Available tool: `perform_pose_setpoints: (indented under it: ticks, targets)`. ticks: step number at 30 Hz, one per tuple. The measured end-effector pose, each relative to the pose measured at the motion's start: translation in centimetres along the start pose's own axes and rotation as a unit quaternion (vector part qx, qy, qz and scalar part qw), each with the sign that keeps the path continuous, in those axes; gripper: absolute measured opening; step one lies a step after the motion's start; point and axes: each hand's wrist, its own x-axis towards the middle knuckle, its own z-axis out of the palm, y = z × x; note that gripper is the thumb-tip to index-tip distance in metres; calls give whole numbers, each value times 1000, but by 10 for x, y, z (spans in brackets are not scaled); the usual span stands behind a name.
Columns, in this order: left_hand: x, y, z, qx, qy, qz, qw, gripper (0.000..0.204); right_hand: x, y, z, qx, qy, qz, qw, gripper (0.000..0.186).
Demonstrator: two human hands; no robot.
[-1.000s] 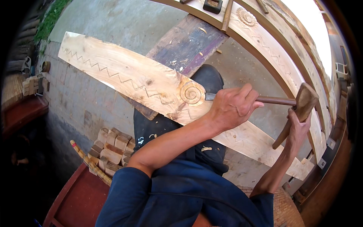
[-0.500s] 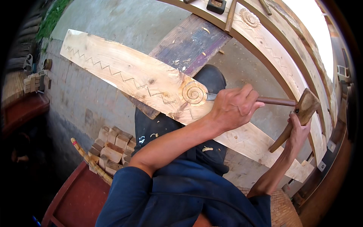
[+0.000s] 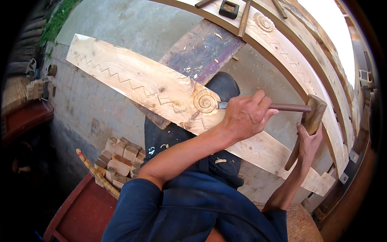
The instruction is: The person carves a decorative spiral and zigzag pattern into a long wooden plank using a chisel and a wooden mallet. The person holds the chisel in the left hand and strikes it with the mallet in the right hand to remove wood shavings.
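Grips wood chisel [image 3: 286,107] in left hand [image 3: 246,116], steadying blade [image 3: 222,105] beside carved spiral [image 3: 205,101]; clasps wooden mallet [image 3: 314,117] in right hand [image 3: 309,142], squaring head [image 3: 318,108] to handle [image 3: 297,108].

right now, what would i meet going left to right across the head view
Green grass, pile of wooden blocks, carved spiral, left hand gripping the chisel, right hand gripping the wooden mallet.
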Motion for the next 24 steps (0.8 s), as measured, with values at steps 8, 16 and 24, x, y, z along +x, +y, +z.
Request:
perform_pose_setpoints:
  ticks: [8,16,24]
  targets:
    - [-38,22,-49,121,27,195,973,31,-28,22,-4,-61,87,-112,988,57]
    - [-101,-5,-93,135,-72,108,982,38,-66,42,38,-220,131,-190,948,75]
    - [-106,-16,-110,171,-42,57,983,36,-91,51,61,-278,123,-338,891,84]
